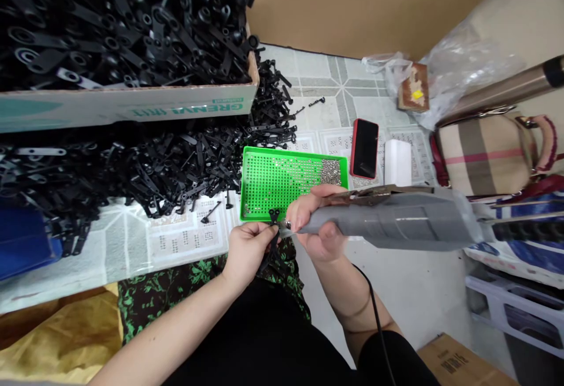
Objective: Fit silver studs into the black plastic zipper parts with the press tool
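Observation:
My left hand (247, 251) is closed on a black plastic part (274, 217) with rounded ends, near the front edge of the table. Wrapped around the front of a grey electric screwdriver (396, 219) is my right hand (319, 221). The tool lies level, its tip pointing left and meeting the black part at my left fingers; the exact contact is hidden. Just beyond both hands sits a green perforated tray (264, 183), with small silver screws (331, 170) heaped in its right end and others set in its holes.
A cardboard box (185, 101) piled with black parts stands at the back left. More loose black parts (194, 163) cover the table before it. A red-edged phone (365, 148), a white box (397, 161) and a checked bag (482, 154) lie right. A blue bin (26, 242) is left.

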Action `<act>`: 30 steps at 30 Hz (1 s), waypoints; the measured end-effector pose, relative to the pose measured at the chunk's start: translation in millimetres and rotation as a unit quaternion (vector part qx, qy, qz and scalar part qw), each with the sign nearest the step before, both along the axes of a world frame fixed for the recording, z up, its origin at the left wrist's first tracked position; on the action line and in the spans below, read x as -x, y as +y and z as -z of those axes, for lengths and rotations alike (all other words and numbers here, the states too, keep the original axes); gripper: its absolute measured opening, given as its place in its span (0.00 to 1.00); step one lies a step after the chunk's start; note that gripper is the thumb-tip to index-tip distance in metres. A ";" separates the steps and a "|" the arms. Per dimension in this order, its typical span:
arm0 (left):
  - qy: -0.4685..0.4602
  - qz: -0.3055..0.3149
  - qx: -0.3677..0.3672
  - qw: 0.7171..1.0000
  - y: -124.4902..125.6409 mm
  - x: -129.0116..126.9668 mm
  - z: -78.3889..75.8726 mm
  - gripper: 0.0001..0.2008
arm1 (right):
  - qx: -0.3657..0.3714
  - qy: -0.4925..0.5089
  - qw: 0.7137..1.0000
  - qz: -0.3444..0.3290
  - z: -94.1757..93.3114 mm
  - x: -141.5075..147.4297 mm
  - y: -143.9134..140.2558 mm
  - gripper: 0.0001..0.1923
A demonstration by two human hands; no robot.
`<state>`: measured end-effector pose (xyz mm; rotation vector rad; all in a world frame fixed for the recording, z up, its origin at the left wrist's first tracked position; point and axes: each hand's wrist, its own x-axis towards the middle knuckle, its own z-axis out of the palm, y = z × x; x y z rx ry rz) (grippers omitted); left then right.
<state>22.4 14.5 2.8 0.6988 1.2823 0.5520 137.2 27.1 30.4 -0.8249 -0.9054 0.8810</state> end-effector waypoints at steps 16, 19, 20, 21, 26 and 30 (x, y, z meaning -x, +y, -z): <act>0.001 0.001 -0.003 1.000 -0.8 0.9 3.3 0.14 | -0.013 -0.028 1.000 -0.006 -2.9 1.2 -4.2 0.17; 0.000 0.000 -0.002 1.000 -0.6 0.8 3.1 0.14 | -0.014 -0.026 1.000 0.002 -3.0 2.0 -4.8 0.17; 0.000 0.000 -0.001 1.000 -0.5 0.8 2.9 0.14 | -0.009 -0.028 1.000 0.007 -2.7 2.4 -5.0 0.17; 0.001 0.000 -0.001 1.000 -0.4 0.8 2.6 0.14 | -0.004 -0.032 0.999 0.011 -2.3 2.7 -5.2 0.17; 0.004 0.001 -0.001 1.000 -0.3 1.1 1.7 0.14 | -0.006 -0.030 0.999 0.011 0.1 2.6 -6.1 0.17; 0.003 0.005 -0.001 1.000 -0.1 1.3 1.8 0.14 | -0.004 -0.032 0.999 0.011 0.5 2.1 -6.4 0.18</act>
